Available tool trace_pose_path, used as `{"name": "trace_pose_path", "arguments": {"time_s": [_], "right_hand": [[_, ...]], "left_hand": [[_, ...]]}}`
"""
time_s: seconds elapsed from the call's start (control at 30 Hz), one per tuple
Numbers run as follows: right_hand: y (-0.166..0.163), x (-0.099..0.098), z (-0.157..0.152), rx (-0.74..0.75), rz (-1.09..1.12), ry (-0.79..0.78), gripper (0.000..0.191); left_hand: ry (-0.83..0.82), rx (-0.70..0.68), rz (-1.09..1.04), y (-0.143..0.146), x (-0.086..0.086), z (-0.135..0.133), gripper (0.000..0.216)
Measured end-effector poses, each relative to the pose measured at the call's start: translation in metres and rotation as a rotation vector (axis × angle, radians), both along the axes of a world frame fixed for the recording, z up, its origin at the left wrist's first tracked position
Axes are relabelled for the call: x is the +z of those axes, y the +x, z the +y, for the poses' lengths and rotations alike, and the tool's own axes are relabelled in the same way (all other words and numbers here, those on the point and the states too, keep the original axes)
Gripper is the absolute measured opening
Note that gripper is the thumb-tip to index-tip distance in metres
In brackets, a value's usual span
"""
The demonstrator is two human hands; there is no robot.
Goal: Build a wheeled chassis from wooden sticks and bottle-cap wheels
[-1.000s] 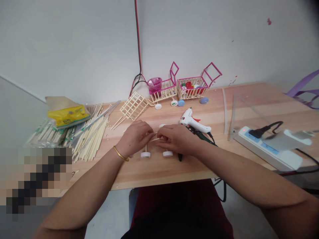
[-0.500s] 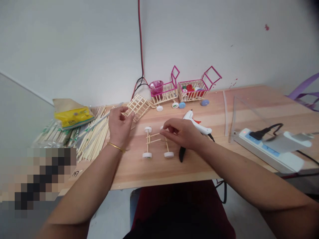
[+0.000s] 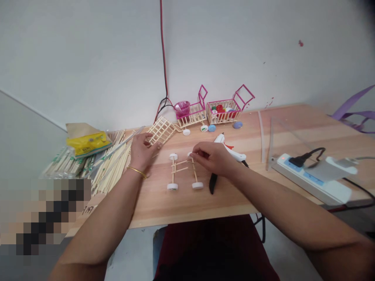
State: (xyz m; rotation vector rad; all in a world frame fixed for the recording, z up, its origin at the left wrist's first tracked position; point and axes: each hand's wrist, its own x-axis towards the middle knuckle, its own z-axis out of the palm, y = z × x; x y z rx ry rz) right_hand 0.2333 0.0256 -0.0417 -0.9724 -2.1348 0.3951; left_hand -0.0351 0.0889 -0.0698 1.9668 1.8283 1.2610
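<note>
A small stick frame with white cap wheels (image 3: 183, 171) lies on the wooden table (image 3: 181, 203). My right hand (image 3: 212, 156) rests at its far right corner, fingers pinched on the frame near a wheel. My left hand (image 3: 142, 150) is further left, fingers curled round the near edge of a wooden stick lattice (image 3: 161, 130). A gold bangle (image 3: 136, 171) sits on my left wrist.
A white glue gun (image 3: 230, 150) lies behind my right hand, and a power strip (image 3: 310, 177) lies at the right. Two pink-trimmed stick carts (image 3: 215, 109) stand by the wall. A pile of sticks (image 3: 108, 160) and a yellow packet (image 3: 88, 139) lie at the left.
My left hand left the wheeled frame and moved left and back to the stick lattice. My right hand stayed on the frame. The camera tilted slightly.
</note>
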Motion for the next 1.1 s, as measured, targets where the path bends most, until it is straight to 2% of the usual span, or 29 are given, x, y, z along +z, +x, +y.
{"name": "trace_pose_path", "arguments": {"time_s": [0.2,0.47,0.73,1.1], "right_hand": [[0.001,-0.001,0.002,-0.025,0.017,-0.011,0.015],[0.001,-0.001,0.003,-0.034,0.008,-0.022,0.016],[0.002,-0.003,0.004,-0.022,0.007,-0.018,0.016],[0.002,-0.005,0.005,-0.027,-0.006,-0.036,0.016]], "left_hand": [[-0.002,0.012,-0.098,0.003,0.007,-0.004,0.039],[0.000,0.063,-0.493,-0.003,0.020,-0.004,0.034],[0.013,0.073,-0.718,-0.011,0.023,-0.003,0.031],[-0.100,0.059,-1.213,-0.004,0.045,-0.011,0.016]]}}
